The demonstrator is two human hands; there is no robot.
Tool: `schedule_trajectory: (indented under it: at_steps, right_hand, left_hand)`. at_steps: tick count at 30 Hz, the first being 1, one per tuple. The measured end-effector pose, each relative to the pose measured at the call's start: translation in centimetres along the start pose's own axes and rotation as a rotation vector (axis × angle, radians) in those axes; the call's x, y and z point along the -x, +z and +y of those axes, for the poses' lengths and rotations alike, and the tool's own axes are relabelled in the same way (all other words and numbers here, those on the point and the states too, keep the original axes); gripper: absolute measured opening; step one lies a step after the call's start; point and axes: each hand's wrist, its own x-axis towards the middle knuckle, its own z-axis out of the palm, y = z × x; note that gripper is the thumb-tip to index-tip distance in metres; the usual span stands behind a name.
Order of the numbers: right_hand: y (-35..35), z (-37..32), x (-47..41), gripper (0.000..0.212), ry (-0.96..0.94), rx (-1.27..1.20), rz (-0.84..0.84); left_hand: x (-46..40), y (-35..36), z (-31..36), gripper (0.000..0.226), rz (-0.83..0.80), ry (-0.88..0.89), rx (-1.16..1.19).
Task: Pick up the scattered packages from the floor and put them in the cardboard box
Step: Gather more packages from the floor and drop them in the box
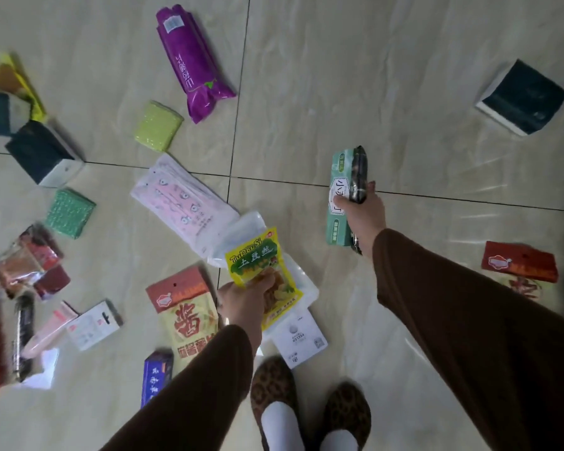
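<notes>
My left hand [245, 299] grips a yellow-green snack pouch [261, 270] above the floor, over a white pouch [241, 229]. My right hand [363, 216] holds a green packet [339, 196] together with a dark packet [358, 174]. Scattered on the tiles lie a purple bag [192, 60], a pink-white mask pack [179, 203], a yellow-green sponge [157, 125], a green sponge [69, 212], a red-yellow sauce pouch [189, 314] and a white card [302, 340]. No cardboard box is in view.
Dark boxes sit at far right [523, 97] and at left [43, 153]. A red packet [520, 262] lies at right. Several small packs cluster at lower left [30, 265], with a blue box [155, 375] near my left sleeve. My slippered feet [306, 411] stand at bottom centre.
</notes>
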Motion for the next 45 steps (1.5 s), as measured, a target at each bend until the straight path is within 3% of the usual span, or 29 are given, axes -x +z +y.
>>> schedule_trajectory:
  at_steps: [4, 6, 10, 14, 18, 21, 30, 41, 45]
  right_hand:
    - [-0.2, 2.2, 4.9, 0.054, 0.016, -0.014, -0.053]
    - [-0.6, 3.4, 6.4, 0.041, 0.028, -0.034, -0.084]
    - [-2.2, 5.0, 7.8, 0.036, 0.010, -0.011, -0.118]
    - [-4.1, 5.1, 9.2, 0.023, -0.031, 0.052, -0.130]
    - [-5.2, 4.5, 12.5, 0.023, -0.034, 0.079, -0.212]
    - [-5.2, 3.6, 16.8, 0.040, -0.040, 0.135, -0.271]
    - [-0.7, -1.3, 34.0, 0.040, -0.166, 0.327, -0.449]
    - [17.3, -3.8, 56.5, 0.029, -0.266, 0.405, -0.606]
    - [24.5, -3.3, 63.8, 0.036, -0.300, 0.475, -0.634]
  left_hand:
    - [2.2, 0.8, -5.2, 0.090, -0.149, -0.114, 0.096]
    - [4.2, 1.1, -4.7, 0.080, -0.189, -0.154, 0.176]
    - [5.3, 2.6, -4.2, 0.051, -0.129, -0.007, 0.119]
    - [6.2, 2.6, -3.8, 0.020, -0.195, 0.164, -0.050]
    - [8.6, -1.1, -3.1, 0.015, -0.190, 0.224, -0.036]
    - [11.2, -5.9, -3.0, 0.013, -0.195, 0.236, 0.043]
    - [17.5, -25.2, -5.8, 0.017, -0.148, 0.173, 0.287]
    - [15.1, -51.5, -14.7, 0.024, -0.038, 0.123, 0.507]
    - [12.7, -60.9, -17.4, 0.026, -0.011, 0.132, 0.553]
